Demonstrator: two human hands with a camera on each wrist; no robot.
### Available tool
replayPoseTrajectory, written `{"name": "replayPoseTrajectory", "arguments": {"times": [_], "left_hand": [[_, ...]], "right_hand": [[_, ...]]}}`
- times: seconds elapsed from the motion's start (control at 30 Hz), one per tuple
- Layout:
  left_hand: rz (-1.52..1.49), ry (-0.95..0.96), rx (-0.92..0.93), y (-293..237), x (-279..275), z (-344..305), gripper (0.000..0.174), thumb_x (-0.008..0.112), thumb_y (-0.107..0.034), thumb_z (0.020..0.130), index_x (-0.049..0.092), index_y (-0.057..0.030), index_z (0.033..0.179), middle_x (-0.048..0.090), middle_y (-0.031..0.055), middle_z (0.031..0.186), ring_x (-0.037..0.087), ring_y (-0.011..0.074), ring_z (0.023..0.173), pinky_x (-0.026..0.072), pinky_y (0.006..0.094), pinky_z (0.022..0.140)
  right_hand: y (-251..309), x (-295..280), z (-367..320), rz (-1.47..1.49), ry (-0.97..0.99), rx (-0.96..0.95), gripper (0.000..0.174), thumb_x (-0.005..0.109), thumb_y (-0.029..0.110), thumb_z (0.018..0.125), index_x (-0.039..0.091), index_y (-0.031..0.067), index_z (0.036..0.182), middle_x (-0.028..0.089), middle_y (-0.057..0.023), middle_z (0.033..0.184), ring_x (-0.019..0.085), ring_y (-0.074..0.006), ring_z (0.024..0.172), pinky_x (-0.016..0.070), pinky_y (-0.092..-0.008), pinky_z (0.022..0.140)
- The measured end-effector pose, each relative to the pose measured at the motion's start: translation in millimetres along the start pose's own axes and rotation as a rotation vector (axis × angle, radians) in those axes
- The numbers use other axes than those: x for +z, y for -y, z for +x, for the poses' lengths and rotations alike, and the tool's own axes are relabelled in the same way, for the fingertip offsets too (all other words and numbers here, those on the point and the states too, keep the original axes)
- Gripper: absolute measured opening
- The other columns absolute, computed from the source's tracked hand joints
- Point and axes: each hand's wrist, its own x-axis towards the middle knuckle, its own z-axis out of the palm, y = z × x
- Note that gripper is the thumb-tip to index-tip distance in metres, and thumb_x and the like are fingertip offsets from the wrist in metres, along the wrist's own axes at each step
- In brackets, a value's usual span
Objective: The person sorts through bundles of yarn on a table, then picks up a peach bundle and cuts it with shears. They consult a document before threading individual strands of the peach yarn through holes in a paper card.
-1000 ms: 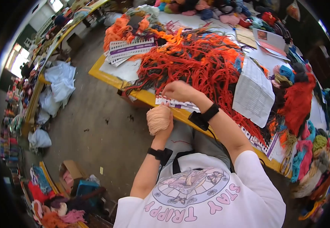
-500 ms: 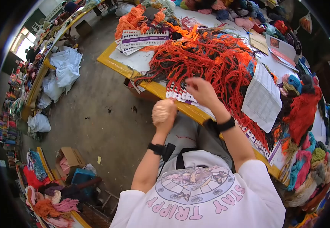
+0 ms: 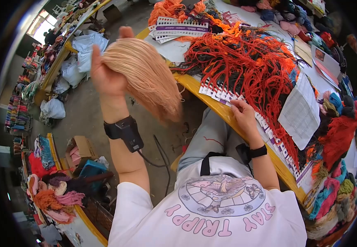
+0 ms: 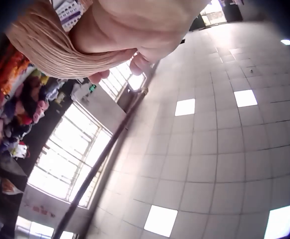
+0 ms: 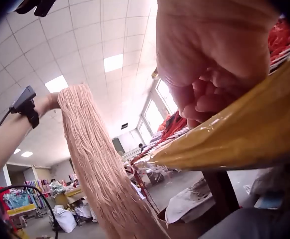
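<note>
A long peach yarn skein (image 3: 143, 68) hangs in a thick loop from my raised left hand (image 3: 110, 78), out over the floor beside the table. In the left wrist view its strands (image 4: 45, 47) wrap past the palm, with fingertips showing beyond them. My right hand (image 3: 245, 117) is low at the yellow table edge, thumb and fingers drawn together by a row of white punched cards (image 3: 221, 92). In the right wrist view the curled fingers (image 5: 204, 102) sit just above the taped edge; I cannot tell whether they pinch a card. Red-orange yarn (image 3: 244, 61) lies tangled over the cards.
A printed sheet (image 3: 300, 111) lies on the yarn. More punched cards (image 3: 180, 29) are at the table's far left corner, and coloured skeins (image 3: 330, 181) heap along its right. White bags (image 3: 53, 108) and a cardboard box (image 3: 81, 150) stand left on the floor side.
My left hand has lifted up and left, and the bundled peach skein now hangs long and loose. My right hand has moved down and right along the cards.
</note>
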Motion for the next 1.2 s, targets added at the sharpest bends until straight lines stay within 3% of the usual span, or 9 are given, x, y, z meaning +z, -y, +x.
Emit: {"name": "replayPoseTrajectory", "arguments": {"times": [0.13, 0.2, 0.27, 0.37, 0.5, 0.63, 0.73, 0.83, 1.2], "left_hand": [[0.336, -0.151, 0.529, 44, -35, -14, 0.040, 0.054, -0.033, 0.085, 0.050, -0.0004, 0.108, 0.057, 0.0095, 0.101, 0.053, 0.0278, 0.099, 0.0384, 0.0470, 0.093], [0.159, -0.393, 0.274, 65, -70, -28, 0.037, 0.052, -0.034, 0.086, 0.052, -0.0020, 0.104, 0.057, 0.0095, 0.094, 0.056, 0.0269, 0.093, 0.0410, 0.0465, 0.090], [-0.013, -0.172, 0.010, 95, -76, -47, 0.034, 0.053, -0.033, 0.086, 0.052, -0.0033, 0.103, 0.058, 0.0081, 0.081, 0.057, 0.0192, 0.074, 0.0449, 0.0393, 0.084], [0.262, -0.124, -0.133, 134, -51, -66, 0.048, 0.048, -0.046, 0.087, 0.054, -0.0018, 0.105, 0.057, 0.0109, 0.099, 0.055, 0.0246, 0.095, 0.0416, 0.0407, 0.089], [1.118, 0.360, 0.048, 161, -9, -56, 0.065, 0.041, -0.054, 0.087, 0.044, 0.0012, 0.122, 0.049, 0.0148, 0.121, 0.047, 0.0232, 0.111, 0.0392, 0.0357, 0.093], [0.434, 0.071, -0.360, 185, 7, -63, 0.059, 0.040, -0.047, 0.090, 0.045, 0.0028, 0.121, 0.049, 0.0154, 0.121, 0.047, 0.0235, 0.113, 0.0378, 0.0354, 0.095], [0.324, 0.066, -0.381, 194, 18, -59, 0.054, 0.045, -0.040, 0.090, 0.044, 0.0035, 0.121, 0.049, 0.0152, 0.121, 0.048, 0.0230, 0.112, 0.0377, 0.0350, 0.095], [0.254, 0.070, -0.382, 204, 22, -56, 0.042, 0.049, -0.028, 0.090, 0.045, 0.0028, 0.119, 0.051, 0.0119, 0.118, 0.051, 0.0175, 0.106, 0.0430, 0.0310, 0.088], [0.270, 0.033, -0.488, 207, 41, -50, 0.037, 0.054, -0.023, 0.087, 0.049, 0.0021, 0.114, 0.054, 0.0115, 0.113, 0.055, 0.0181, 0.100, 0.0457, 0.0290, 0.083]], "right_hand": [[-6, -2, -2, -0.008, 0.018, 0.003, 0.019, 0.056, 0.008, 0.081, 0.062, -0.0003, 0.098, 0.062, -0.0049, 0.072, 0.054, -0.0071, 0.060, 0.0439, -0.0223, 0.056], [-3, -5, -2, -0.023, 0.032, -0.008, 0.020, 0.057, 0.008, 0.081, 0.062, -0.0003, 0.098, 0.062, -0.0053, 0.074, 0.055, -0.0081, 0.063, 0.0447, -0.0227, 0.060], [20, -8, -9, -0.068, 0.070, -0.016, 0.021, 0.058, 0.009, 0.080, 0.062, -0.0003, 0.098, 0.063, -0.0059, 0.077, 0.056, -0.0092, 0.067, 0.0454, -0.0231, 0.064], [74, -7, -20, 0.066, 0.218, -0.222, 0.029, 0.063, 0.013, 0.077, 0.060, 0.0025, 0.105, 0.061, -0.0063, 0.091, 0.056, -0.0106, 0.083, 0.0449, -0.0232, 0.071], [105, 11, -27, 0.369, 0.436, -0.211, 0.038, 0.066, 0.017, 0.075, 0.055, 0.0049, 0.109, 0.060, -0.0044, 0.094, 0.055, -0.0118, 0.087, 0.0451, -0.0241, 0.071], [109, 1, -39, 0.175, 0.359, -0.186, 0.030, 0.067, 0.011, 0.076, 0.059, 0.0032, 0.103, 0.059, -0.0029, 0.098, 0.055, -0.0110, 0.088, 0.0457, -0.0256, 0.073], [104, -12, -42, 0.100, 0.063, -0.393, 0.026, 0.069, 0.012, 0.075, 0.061, 0.0018, 0.097, 0.061, -0.0027, 0.095, 0.055, -0.0092, 0.082, 0.0448, -0.0250, 0.071], [116, -38, -45, 0.158, -0.021, -0.216, 0.021, 0.068, 0.012, 0.075, 0.062, 0.0010, 0.093, 0.062, -0.0022, 0.092, 0.055, -0.0071, 0.081, 0.0430, -0.0211, 0.065], [89, -57, -40, 0.832, 0.043, 0.031, 0.012, 0.064, 0.008, 0.079, 0.064, -0.0030, 0.085, 0.064, -0.0067, 0.092, 0.056, -0.0081, 0.072, 0.0459, -0.0217, 0.063]]}}
